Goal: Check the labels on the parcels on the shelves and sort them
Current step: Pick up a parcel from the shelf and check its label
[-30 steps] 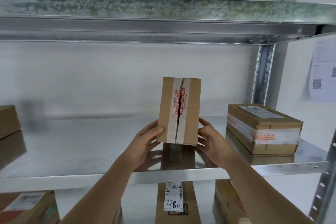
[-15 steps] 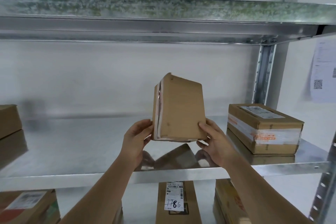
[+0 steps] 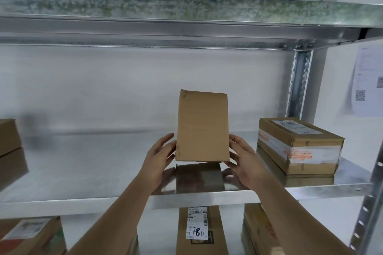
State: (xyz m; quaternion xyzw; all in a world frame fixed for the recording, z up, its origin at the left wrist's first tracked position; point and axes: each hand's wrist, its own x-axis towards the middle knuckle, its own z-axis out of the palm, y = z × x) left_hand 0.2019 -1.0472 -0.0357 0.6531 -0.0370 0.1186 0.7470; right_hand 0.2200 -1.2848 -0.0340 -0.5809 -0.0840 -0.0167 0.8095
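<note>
A big metal shelf (image 3: 62, 172) ran across the room, shiny like a mirror. At its right end sat a taped parcel (image 3: 298, 147) with a white label on top, well apart from the hands. At the far left edge another brown box (image 3: 8, 136) peeked in. On the shelf below stood a parcel with a white label (image 3: 198, 232) with numbers written on it in pen.

In the middle, the person held a small brown parcel (image 3: 202, 128) upright, its bottom edge just above the shelf or barely touching it; I could not tell which. The left hand (image 3: 158, 157) pressed on its left side with fingers nearly straight. The right hand (image 3: 241, 157) had its fingers curled around the lower right edge, gripping it.

The side facing us was plain cardboard with no label on it. So I think the person was in the checking step, hunting for the label. The next move probably needed another turn of the parcel to show a hidden side, with both hands holding tight so it would not slip.
</note>
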